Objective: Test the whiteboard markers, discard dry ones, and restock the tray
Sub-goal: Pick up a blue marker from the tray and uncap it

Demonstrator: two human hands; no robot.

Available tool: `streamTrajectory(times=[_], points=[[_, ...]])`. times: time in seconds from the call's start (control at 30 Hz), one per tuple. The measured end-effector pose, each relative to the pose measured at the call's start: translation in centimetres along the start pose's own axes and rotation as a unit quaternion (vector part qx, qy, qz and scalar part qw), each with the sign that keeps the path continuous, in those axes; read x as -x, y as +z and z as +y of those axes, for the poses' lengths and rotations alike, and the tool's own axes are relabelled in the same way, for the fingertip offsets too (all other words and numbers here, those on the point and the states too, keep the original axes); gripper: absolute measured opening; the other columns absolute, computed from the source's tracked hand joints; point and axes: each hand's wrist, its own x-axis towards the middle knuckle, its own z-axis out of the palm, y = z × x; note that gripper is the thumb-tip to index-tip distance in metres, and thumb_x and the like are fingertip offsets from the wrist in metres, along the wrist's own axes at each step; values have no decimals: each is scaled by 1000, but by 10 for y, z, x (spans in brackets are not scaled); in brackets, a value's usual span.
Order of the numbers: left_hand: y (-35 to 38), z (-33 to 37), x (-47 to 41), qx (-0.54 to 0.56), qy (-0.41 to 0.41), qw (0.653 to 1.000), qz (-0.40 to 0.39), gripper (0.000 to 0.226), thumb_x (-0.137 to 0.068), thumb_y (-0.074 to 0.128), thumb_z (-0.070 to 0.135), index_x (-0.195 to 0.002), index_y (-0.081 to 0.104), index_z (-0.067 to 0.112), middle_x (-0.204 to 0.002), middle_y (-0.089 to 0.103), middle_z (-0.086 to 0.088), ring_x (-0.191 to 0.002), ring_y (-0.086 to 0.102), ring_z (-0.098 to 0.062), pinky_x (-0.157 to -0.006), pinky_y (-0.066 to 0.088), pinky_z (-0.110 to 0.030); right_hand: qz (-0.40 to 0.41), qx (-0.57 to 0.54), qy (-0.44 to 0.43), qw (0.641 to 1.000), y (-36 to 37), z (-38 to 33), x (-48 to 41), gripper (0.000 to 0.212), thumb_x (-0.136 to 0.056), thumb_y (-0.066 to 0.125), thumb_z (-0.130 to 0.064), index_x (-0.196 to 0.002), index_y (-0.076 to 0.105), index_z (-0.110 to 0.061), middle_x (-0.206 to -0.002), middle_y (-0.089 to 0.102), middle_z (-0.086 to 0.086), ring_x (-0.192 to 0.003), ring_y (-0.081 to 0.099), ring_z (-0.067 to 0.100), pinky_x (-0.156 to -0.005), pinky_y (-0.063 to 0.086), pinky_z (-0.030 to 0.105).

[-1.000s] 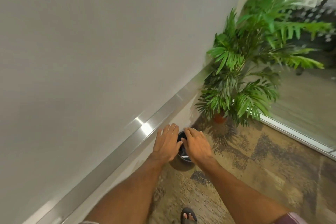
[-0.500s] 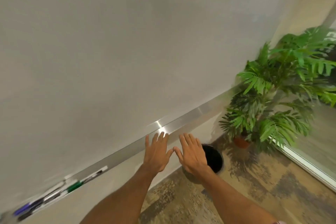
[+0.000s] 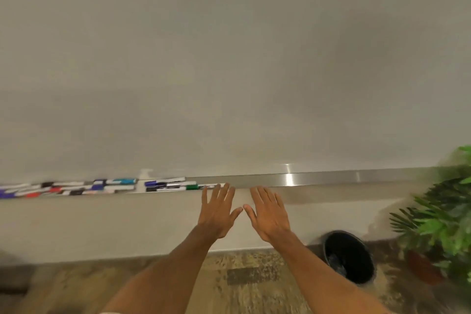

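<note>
A large blank whiteboard (image 3: pixel 229 58) fills the upper view. Along its lower edge runs a metal tray (image 3: pixel 318 178). Several markers (image 3: pixel 102 187) with blue, black, red and teal caps lie in the tray's left half, and a green-capped marker (image 3: pixel 192 187) lies nearest my hands. My left hand (image 3: pixel 218 211) and my right hand (image 3: pixel 269 214) are held out side by side just below the tray, fingers spread and straight, holding nothing. A black round bin (image 3: pixel 349 257) stands on the floor at lower right, with something pale inside.
A potted green plant (image 3: pixel 443 224) in a reddish pot stands at the right edge beside the bin. Below the tray is a plain beige wall (image 3: pixel 102 227), and a patterned brown carpet (image 3: pixel 242 280) covers the floor.
The view has swung left from the bin and plant to the tray. Both hands rose from the bin's rim to just under the tray, and the markers came into sight.
</note>
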Motion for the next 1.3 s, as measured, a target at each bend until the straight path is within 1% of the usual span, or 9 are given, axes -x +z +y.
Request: streamTrajectory(times=[0.1, 0.2, 0.3, 0.37, 0.47, 0.63, 0.83, 1.03, 1.3], points=[[1, -31, 28, 16, -58, 998, -10, 80, -96, 2, 62, -135, 55, 16, -140, 54, -8, -129, 51, -29, -111, 20, -61, -7, -4, -45, 999, 3, -35, -5, 105, -70, -33, -66, -149, 21, -22, -155, 24, 2, -143, 17, 20, -116, 11, 40], [-1, -64, 53, 10, -102, 995, 6, 97, -78, -22, 67, -154, 16, 20, -162, 12, -5, -149, 11, -28, -114, -6, -56, -11, -4, -90, 996, 7, -77, -10, 107, -68, -35, -67, -150, 17, -22, -156, 20, 2, -144, 15, 19, -116, 9, 40], [-4, -102, 77, -2, -144, 989, 9, 102, -68, -28, 68, -155, 0, 22, -163, -4, -3, -149, -4, -26, -111, -16, -55, -27, -4, -127, 991, 8, -127, -17, 95, -75, -26, -66, -151, 12, -23, -158, 14, 1, -145, 9, 18, -117, 4, 38], [-2, -131, 94, 4, -169, 985, 15, 104, -67, -30, 70, -155, 0, 23, -163, -4, -3, -149, -4, -27, -111, -16, -56, -43, -4, -146, 988, 11, -161, -21, 70, -91, -1, -60, -151, 10, -24, -159, 10, 1, -146, 5, 19, -117, 2, 38], [0, -177, 122, 6, -203, 979, 13, 107, -64, -32, 71, -155, -1, 24, -163, -5, -2, -149, -5, -27, -109, -19, -55, -55, -2, -174, 983, 18, -212, -26, 63, -97, 18, -55, -151, 9, -23, -159, 9, 1, -146, 5, 19, -117, 2, 38], [-1, -252, 171, 11, -236, 972, 11, 122, -51, -46, 73, -155, -2, 25, -163, -7, -2, -149, -6, -26, -110, -18, -54, -64, -9, -205, 976, 30, -300, -28, 63, -97, 18, -55, -151, 7, -24, -159, 8, 2, -146, 5, 21, -118, 2, 40], [-3, -340, 224, 11, -274, 961, 26, 108, -64, -32, 71, -155, 2, 24, -163, -2, -2, -149, -2, -26, -114, -12, -55, -59, -15, -244, 968, 42, -399, -31, 62, -98, 18, -54, -151, 7, -24, -159, 10, 3, -146, 6, 20, -118, 2, 39], [0, -411, 271, 20, -325, 945, 35, 117, -56, -40, 73, -155, 1, 25, -163, -4, -1, -149, -3, -27, -114, -12, -56, -67, -12, -283, 957, 56, -481, -34, 62, -98, 17, -54, -151, 5, -25, -159, 8, 2, -146, 6, 21, -118, 2, 40], [10, -488, 300, 35, -378, 925, 32, 104, -66, -26, 71, -155, 1, 26, -163, -4, -1, -149, -3, -26, -112, -15, -54, -91, -4, -330, 939, 79, -567, -61, 63, -97, 16, -55, -151, 3, -25, -159, 4, 2, -146, 3, 21, -117, -1, 39]])
